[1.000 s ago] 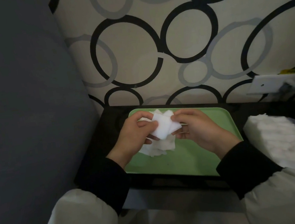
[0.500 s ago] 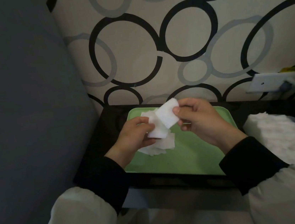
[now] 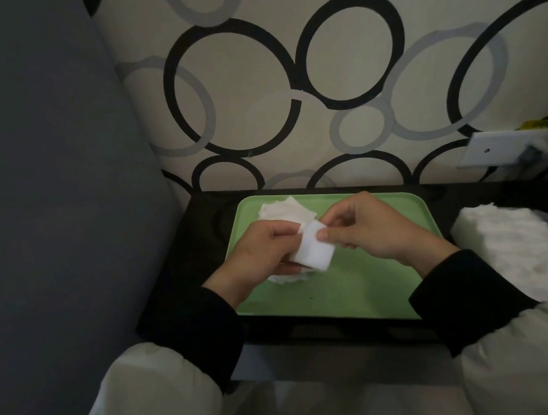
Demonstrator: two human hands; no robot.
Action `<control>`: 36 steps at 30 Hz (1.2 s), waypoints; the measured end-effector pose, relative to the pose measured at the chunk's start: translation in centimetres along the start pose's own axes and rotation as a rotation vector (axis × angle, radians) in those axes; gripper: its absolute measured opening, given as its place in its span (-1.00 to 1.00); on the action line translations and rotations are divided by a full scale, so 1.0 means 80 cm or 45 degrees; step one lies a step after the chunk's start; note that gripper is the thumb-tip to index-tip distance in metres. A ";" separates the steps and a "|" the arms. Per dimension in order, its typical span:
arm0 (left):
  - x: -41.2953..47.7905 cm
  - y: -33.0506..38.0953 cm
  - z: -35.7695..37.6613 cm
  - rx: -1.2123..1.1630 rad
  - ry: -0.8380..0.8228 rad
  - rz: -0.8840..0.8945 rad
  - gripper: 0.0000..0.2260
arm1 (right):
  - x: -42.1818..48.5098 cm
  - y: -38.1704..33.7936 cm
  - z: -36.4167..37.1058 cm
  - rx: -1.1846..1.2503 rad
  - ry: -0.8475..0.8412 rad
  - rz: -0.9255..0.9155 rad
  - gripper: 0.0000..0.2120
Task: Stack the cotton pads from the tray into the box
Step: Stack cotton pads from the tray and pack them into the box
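A green tray lies on a dark table. Loose white cotton pads sit in a heap at its far left corner, and more show under my hands. My left hand grips a small stack of white pads above the tray. My right hand pinches the top pad of that stack at its right edge. A long row of stacked white pads lies at the right, in what may be the box; its walls are hard to make out.
A grey padded surface fills the left side. A wall with a ring pattern rises behind the table. A white socket with a plugged cable is at the right. The dark table edge runs around the tray.
My right hand, which held one pad raised half a second ago, has brought it down onto the stack in my left hand. Both hands now sit lower over the tray.
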State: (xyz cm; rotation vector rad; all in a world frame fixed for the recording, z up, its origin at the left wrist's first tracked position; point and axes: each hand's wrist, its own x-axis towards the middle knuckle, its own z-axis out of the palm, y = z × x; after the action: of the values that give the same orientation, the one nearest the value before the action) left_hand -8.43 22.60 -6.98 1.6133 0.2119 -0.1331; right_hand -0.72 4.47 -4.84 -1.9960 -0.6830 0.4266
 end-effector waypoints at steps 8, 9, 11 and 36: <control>0.001 0.002 0.005 -0.042 -0.008 -0.078 -0.81 | 0.008 0.012 0.005 -0.060 0.060 0.026 -0.91; 0.001 0.003 0.006 -0.068 -0.012 -0.082 -0.81 | 0.010 0.014 0.008 -0.068 0.083 0.029 -0.89; -0.001 0.002 0.006 -0.017 -0.027 -0.024 -0.82 | 0.014 0.018 0.017 -0.090 0.158 0.020 -0.84; 0.023 -0.029 -0.048 0.141 0.473 0.038 -0.91 | 0.089 0.054 0.051 0.221 0.408 0.431 -0.74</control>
State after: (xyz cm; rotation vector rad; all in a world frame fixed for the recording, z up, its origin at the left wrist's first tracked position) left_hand -7.28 26.67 -9.45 1.7423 0.4728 0.1832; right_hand 3.87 9.95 -10.74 -1.9561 -0.1033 0.3397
